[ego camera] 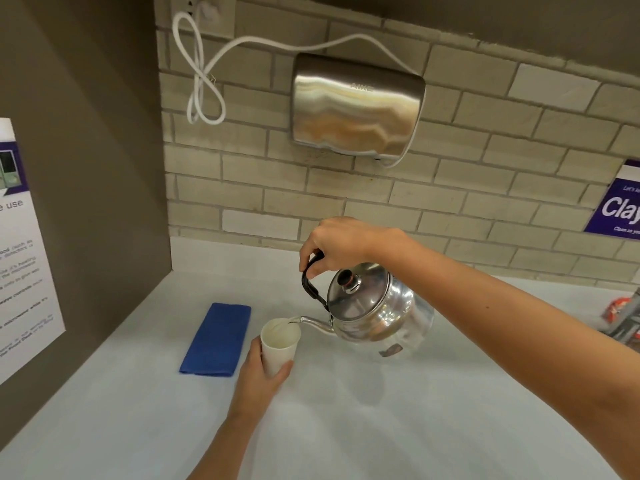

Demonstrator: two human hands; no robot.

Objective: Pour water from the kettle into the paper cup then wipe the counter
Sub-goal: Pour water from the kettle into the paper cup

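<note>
The paper cup (280, 346) sits mid-counter (381, 410) in my left hand (258, 375), fingers wrapped round it, while at its two o'clock my right hand (341, 242) grips the tilted kettle (374, 306) by its handle, spout over the rim, blue cloth (216, 339) at nine o'clock.

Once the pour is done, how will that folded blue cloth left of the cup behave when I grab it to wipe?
The folded blue cloth lies flat and layered on the pale counter, so it is probably soft and floppy and may unfold if lifted by one corner. It looks thin, so likely light. On that smooth surface it should slide easily when pushed.
</note>
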